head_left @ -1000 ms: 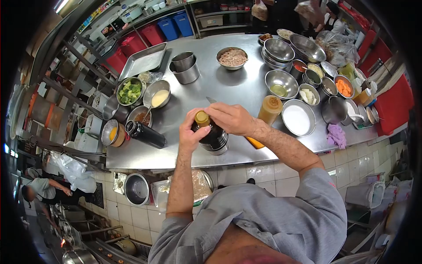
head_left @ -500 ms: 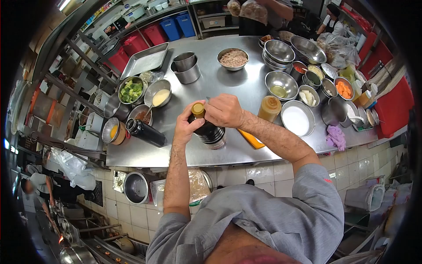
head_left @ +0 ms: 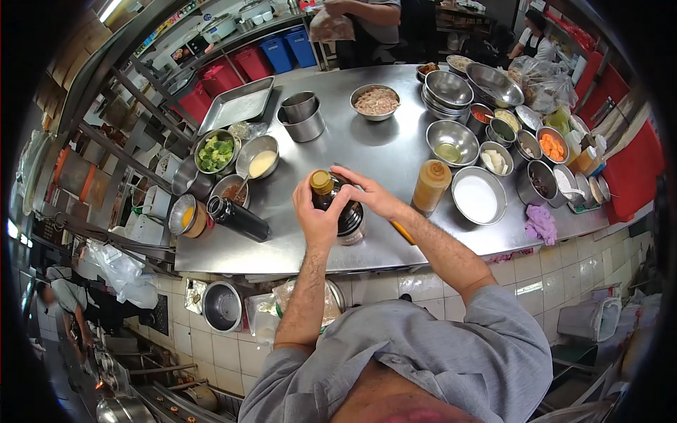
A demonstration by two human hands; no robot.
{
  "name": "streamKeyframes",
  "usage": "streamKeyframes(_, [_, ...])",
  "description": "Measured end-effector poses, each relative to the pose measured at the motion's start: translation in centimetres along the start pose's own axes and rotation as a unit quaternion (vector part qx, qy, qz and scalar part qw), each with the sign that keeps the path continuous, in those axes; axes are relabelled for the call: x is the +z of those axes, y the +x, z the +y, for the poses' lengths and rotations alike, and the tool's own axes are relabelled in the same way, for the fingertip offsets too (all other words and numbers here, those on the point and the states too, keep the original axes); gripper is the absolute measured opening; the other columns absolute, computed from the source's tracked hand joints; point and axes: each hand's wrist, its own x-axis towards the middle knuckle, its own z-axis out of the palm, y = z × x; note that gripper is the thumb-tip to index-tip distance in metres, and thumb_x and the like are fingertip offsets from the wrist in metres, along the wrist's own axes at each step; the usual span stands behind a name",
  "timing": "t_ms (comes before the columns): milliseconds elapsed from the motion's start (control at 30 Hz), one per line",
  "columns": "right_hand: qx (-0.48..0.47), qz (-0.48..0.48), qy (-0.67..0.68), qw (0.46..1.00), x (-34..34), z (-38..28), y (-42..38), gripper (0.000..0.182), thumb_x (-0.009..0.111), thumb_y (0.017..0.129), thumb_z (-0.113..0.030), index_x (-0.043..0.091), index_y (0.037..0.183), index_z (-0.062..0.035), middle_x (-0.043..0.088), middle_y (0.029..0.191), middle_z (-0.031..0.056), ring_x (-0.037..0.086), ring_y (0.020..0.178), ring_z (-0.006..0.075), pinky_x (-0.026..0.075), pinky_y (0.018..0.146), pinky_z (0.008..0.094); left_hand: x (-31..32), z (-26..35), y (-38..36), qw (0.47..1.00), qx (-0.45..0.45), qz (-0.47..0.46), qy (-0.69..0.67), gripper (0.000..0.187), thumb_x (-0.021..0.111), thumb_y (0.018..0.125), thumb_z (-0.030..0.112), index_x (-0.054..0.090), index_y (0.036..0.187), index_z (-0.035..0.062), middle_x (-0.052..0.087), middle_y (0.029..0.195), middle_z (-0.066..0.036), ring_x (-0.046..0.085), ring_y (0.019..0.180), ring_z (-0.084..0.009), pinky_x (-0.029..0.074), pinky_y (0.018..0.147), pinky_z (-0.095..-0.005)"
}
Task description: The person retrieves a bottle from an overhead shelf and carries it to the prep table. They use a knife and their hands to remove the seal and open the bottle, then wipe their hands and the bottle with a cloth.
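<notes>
A large dark bottle (head_left: 350, 224) with a yellow cap (head_left: 322, 181) stands near the front edge of the steel table. My left hand (head_left: 315, 213) is wrapped round the left side of its upper part, just below the cap. On the right side, my right hand (head_left: 367, 195) is curved against the bottle's shoulder. The cap sits on the neck between my hands. A squeeze bottle of brown sauce (head_left: 431, 186) stands right of my right hand. Under my right forearm lies an orange-yellow object (head_left: 403, 233), partly hidden.
A bowl of meat (head_left: 376, 103) is at the back of the steel table (head_left: 296, 258). Left are a black flask (head_left: 240, 219), broccoli bowl (head_left: 215, 153) and nested pots (head_left: 302, 118). Right are a bowl of white liquid (head_left: 479, 197) and several ingredient containers. People stand beyond the table.
My right hand has moved from the cap down to the bottle's side, its fingers more spread. My left hand has shifted right and lower, off the cap. The person beyond the table has moved left.
</notes>
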Motion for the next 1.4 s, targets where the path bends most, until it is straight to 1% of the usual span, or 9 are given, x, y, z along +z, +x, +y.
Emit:
streamKeyframes(200, [0.026,0.187,-0.129,0.974,6.1,-2.2,-2.2,0.062,0.057,0.086,-0.037,0.036,0.136,-0.0072,0.042,0.121,0.0180,0.037,0.114,0.0338,0.028,0.101,0.0412,-2.9,-6.4,4.2,0.937,-0.039,-0.179,-0.298,0.058,0.078,0.065,0.010,0.054,0.117,0.0013,0.061,0.110,-0.012,0.056,0.102,-0.0182,0.041,0.094,-0.0307])
streamKeyframes(267, [0.030,0.198,-0.154,0.968,9.1,-2.6,-3.0,0.076,0.061,0.083,-0.034,0.021,0.141,-0.0042,0.038,0.120,0.0223,0.035,0.112,0.0382,0.030,0.098,0.0457,-4.4,-6.9,5.9,0.802,-0.101,-0.363,-0.464,0.063,0.077,0.061,0.007,0.052,0.119,0.0027,0.056,0.115,-0.009,0.055,0.103,-0.0181,0.042,0.094,-0.0306])
streamKeyframes(333, [0.012,0.156,-0.200,0.967,10.3,-2.9,-3.6,0.078,0.062,0.084,-0.026,0.015,0.143,-0.0049,0.032,0.125,0.0185,0.036,0.114,0.0311,0.044,0.089,0.0351,-5.4,-6.4,6.4,0.794,-0.100,-0.351,-0.486,0.069,0.078,0.058,0.003,0.050,0.121,0.0036,0.055,0.113,-0.009,0.052,0.106,-0.0178,0.041,0.095,-0.0304])
streamKeyframes(600, [-0.051,0.076,-0.190,0.978,7.3,-5.3,-1.3,0.060,0.060,0.080,-0.015,0.034,0.134,-0.0069,0.057,0.099,0.0219,0.056,0.093,0.0375,0.045,0.081,0.0440,-7.3,-2.1,-0.5,0.973,-0.090,0.031,-0.210,0.021,0.067,0.080,0.008,0.057,0.097,0.0002,0.056,0.086,-0.003,0.052,0.077,-0.0087,0.045,0.070,-0.0222])
streamKeyframes(667, [0.107,0.040,-0.240,0.964,6.1,-7.9,0.0,0.047,0.060,0.080,-0.016,0.048,0.125,-0.0070,0.062,0.098,0.0207,0.062,0.090,0.0297,0.049,0.072,0.0388,-6.5,-1.1,-0.5,0.988,-0.074,0.060,-0.125,0.017,0.063,0.084,0.011,0.057,0.094,-0.0010,0.057,0.082,-0.003,0.053,0.072,-0.0087,0.045,0.066,-0.0229])
streamKeyframes(800, [-0.048,0.104,-0.303,0.946,5.6,-6.2,1.8,0.038,0.060,0.079,-0.023,0.053,0.113,-0.0074,0.061,0.078,0.0164,0.059,0.077,0.0356,0.046,0.070,0.0451,-6.0,1.5,0.7,0.986,-0.137,0.085,-0.035,0.018,0.058,0.086,0.015,0.057,0.091,-0.0023,0.059,0.075,-0.006,0.055,0.066,-0.0117,0.046,0.063,-0.0259])
streamKeyframes(967, [-0.140,0.081,-0.317,0.934,4.4,-4.8,3.7,0.049,0.064,0.077,-0.017,0.050,0.122,-0.0064,0.054,0.109,0.0170,0.053,0.099,0.0294,0.043,0.086,0.0367,-5.7,2.9,1.5,0.977,-0.172,0.091,0.089,0.025,0.055,0.084,0.019,0.059,0.086,-0.0054,0.063,0.072,-0.014,0.059,0.065,-0.0186,0.047,0.062,-0.0324])
streamKeyframes(1033, [-0.146,-0.039,-0.063,0.987,4.1,-3.9,5.3,0.060,0.068,0.076,-0.017,0.044,0.130,-0.0080,0.044,0.126,0.0162,0.043,0.117,0.0294,0.035,0.099,0.0367,-5.6,2.4,1.9,0.971,-0.206,0.090,0.077,0.026,0.054,0.081,0.020,0.060,0.084,-0.0053,0.063,0.072,-0.013,0.059,0.066,-0.0178,0.046,0.062,-0.0317])
streamKeyframes(1400, [-0.097,-0.085,-0.108,0.986,4.6,-1.6,6.3,0.070,0.069,0.072,-0.028,0.039,0.132,-0.0095,0.043,0.132,0.0130,0.037,0.123,0.0310,0.031,0.104,0.0400,-4.2,2.9,2.6,0.939,-0.285,0.181,-0.069,0.013,0.054,0.077,0.010,0.053,0.066,0.0035,0.046,0.057,0.003,0.038,0.051,-0.0052,0.030,0.047,-0.0222])
